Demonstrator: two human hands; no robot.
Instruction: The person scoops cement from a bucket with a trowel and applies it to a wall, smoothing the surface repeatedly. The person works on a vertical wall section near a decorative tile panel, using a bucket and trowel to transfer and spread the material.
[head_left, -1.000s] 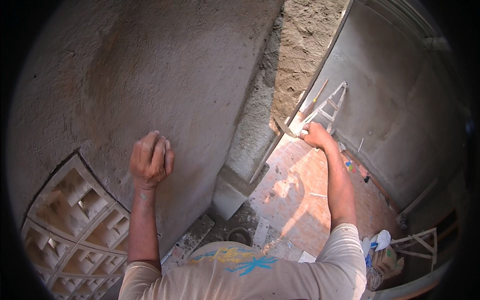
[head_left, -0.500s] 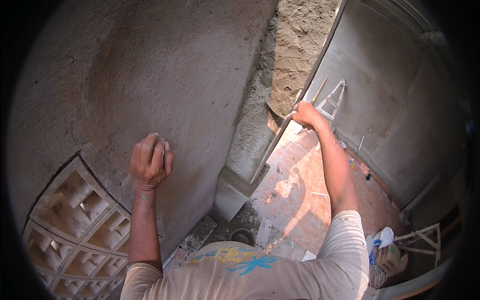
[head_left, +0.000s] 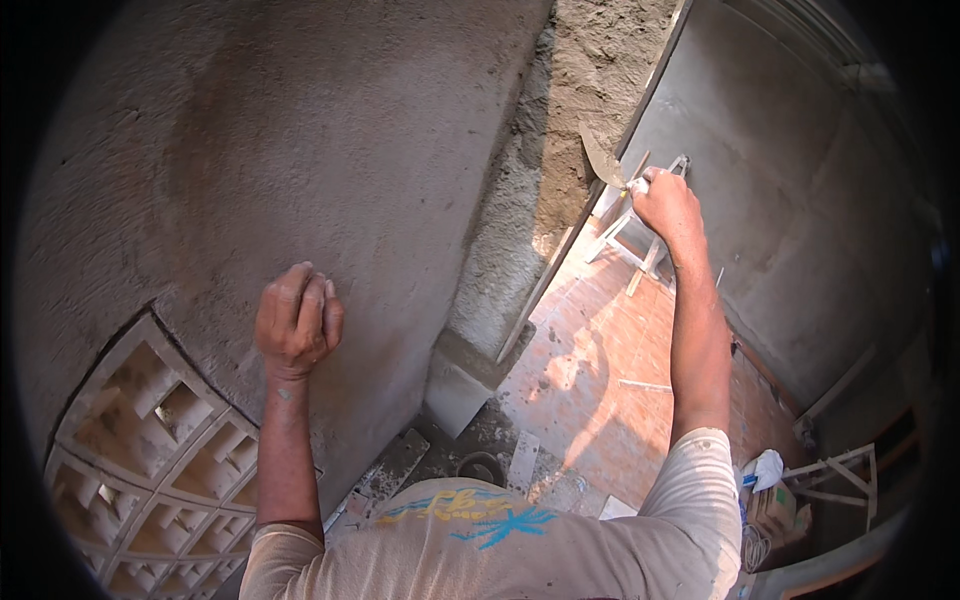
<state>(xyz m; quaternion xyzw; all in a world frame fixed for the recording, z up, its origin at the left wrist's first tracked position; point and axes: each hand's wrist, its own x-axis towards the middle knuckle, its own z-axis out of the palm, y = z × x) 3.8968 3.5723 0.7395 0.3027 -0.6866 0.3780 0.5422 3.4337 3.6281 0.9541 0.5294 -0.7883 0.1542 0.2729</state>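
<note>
Greyish, thin and pointed, the trowel (head_left: pixel 602 160) is at the right edge of the rough wall strip (head_left: pixel 600 60), clamped in your right hand (head_left: pixel 668 207), while whether your left hand (head_left: pixel 298 322) is closed, I cannot tell.

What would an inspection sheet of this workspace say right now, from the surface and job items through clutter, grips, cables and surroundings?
Surface: wall strip rough, partly sunlit.
Job's things: trowel, its blade overlapping the strip in view; contact unclear.
Clutter: white bag at lower right.
Grips: right hand closed on the trowel; left hand curled before the grey wall, contents hidden.
Cables: pale coil below the bag; cable or cord, cannot tell.
Surroundings: ladder beyond the right hand, reddish tiled floor, openwork panel at lower left.
</note>
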